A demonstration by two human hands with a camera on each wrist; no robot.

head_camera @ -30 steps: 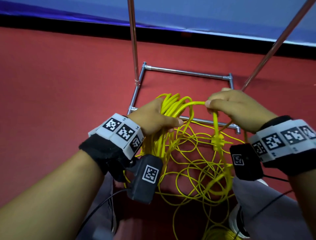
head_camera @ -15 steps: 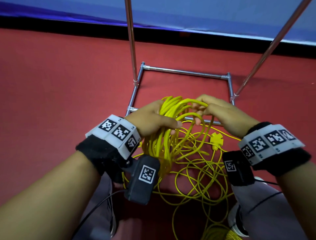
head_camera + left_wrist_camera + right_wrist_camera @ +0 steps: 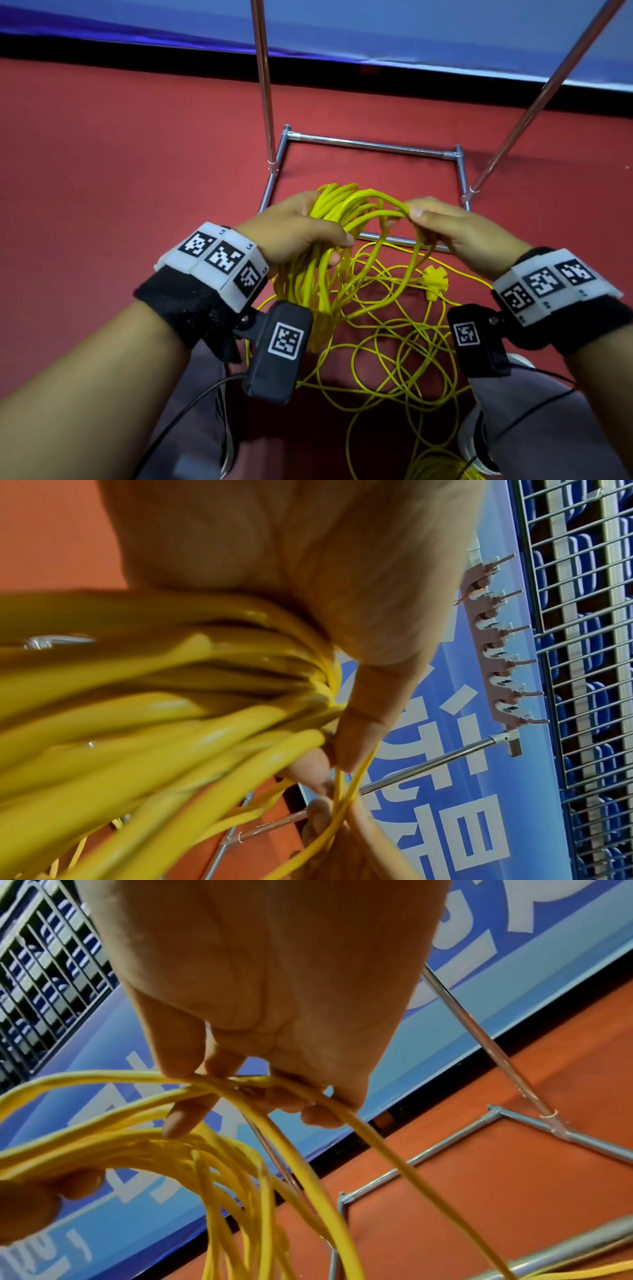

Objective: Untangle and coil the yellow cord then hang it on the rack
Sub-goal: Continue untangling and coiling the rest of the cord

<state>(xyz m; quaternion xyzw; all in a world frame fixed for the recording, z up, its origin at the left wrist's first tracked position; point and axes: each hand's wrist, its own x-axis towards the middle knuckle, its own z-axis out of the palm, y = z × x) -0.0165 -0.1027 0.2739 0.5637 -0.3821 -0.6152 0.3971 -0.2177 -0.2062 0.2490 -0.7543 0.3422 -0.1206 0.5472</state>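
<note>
My left hand grips a thick bundle of coiled yellow cord, its loops hanging down below the fist; the same bundle fills the left wrist view. My right hand pinches a strand or two of the cord at the top of the coil, close to the left hand. Loose tangled cord lies on the red floor below, with a yellow plug under the right hand. The rack's metal base frame and two slanted poles stand just beyond the hands.
Red floor spreads left and right of the rack base. A blue banner wall runs along the back. A strip of hooks tops the rack in the left wrist view. My knees sit at the bottom edge.
My right hand has moved left and brought its strand over to the coil in my left hand. The plug has dropped lower, toward the floor.
</note>
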